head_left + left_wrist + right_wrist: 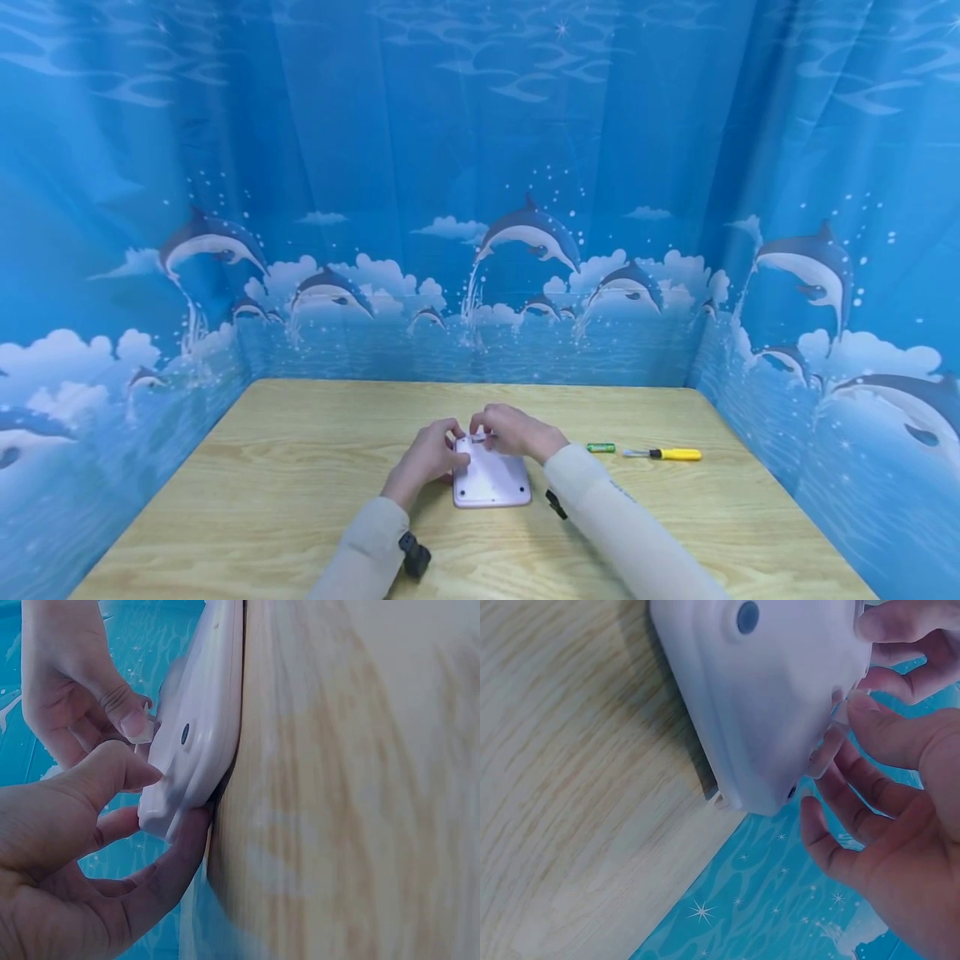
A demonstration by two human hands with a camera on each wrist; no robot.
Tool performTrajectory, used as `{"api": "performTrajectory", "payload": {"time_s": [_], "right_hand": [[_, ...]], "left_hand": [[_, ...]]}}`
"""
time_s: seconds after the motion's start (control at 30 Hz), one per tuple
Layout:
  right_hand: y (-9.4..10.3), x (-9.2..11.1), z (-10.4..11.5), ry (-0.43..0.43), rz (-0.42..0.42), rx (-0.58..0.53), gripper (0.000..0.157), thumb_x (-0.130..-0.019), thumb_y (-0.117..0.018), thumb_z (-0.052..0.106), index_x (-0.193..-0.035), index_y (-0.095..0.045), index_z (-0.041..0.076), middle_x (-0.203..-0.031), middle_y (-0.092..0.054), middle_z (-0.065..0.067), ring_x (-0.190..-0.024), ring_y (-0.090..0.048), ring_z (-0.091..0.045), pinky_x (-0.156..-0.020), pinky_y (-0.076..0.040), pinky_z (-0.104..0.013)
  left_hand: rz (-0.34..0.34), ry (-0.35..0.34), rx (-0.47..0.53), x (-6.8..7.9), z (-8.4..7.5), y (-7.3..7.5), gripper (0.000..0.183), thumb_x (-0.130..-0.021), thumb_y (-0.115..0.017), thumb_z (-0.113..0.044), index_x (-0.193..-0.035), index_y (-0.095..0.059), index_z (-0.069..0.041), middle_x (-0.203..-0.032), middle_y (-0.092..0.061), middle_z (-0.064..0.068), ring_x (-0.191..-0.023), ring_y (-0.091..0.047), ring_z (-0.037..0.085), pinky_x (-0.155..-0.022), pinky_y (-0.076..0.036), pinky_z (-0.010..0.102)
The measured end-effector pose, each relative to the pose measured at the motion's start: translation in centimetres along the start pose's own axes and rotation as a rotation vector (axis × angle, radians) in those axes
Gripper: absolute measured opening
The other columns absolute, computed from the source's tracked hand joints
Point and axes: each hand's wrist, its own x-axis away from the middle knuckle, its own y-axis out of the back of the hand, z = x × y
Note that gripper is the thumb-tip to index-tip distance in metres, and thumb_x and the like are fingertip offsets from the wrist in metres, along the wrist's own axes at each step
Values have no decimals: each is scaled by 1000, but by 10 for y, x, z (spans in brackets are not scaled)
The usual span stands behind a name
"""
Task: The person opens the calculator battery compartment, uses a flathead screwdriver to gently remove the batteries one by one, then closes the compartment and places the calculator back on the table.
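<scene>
A flat pale pink device (492, 479) with rounded corners lies underside up on the table, small dark feet showing at its corners. My left hand (431, 454) grips its far left corner, the thumb on top and fingers curled under the edge, as the left wrist view shows. At the far edge my right hand (516, 431) pinches a small pale battery cover (826, 754) between thumb and fingers. That cover stands tilted beside an opening in the device's far edge. The opening's inside is mostly hidden by the fingers.
Right of the device, a green battery (601, 447) lies on the wooden table (322, 467). Beyond it is a screwdriver (678, 454) with a yellow handle. A blue dolphin-print curtain (420, 167) hangs along the table's back and sides.
</scene>
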Motion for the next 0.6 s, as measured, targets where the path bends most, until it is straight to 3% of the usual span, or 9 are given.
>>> {"api": "performTrajectory", "payload": {"time_s": [0.6], "right_hand": [[0,2,3,-27,9,9,24,-93,-72,4,-116,-73,8,-107,-72,-11,-97,-68,-20,-86,-59,-28]], "left_hand": [[-7,-2,7,1,1,0,27,-84,-80,-5,-103,-61,-10,-90,-60,11,-71,-62,21,-53,-58,27]]}}
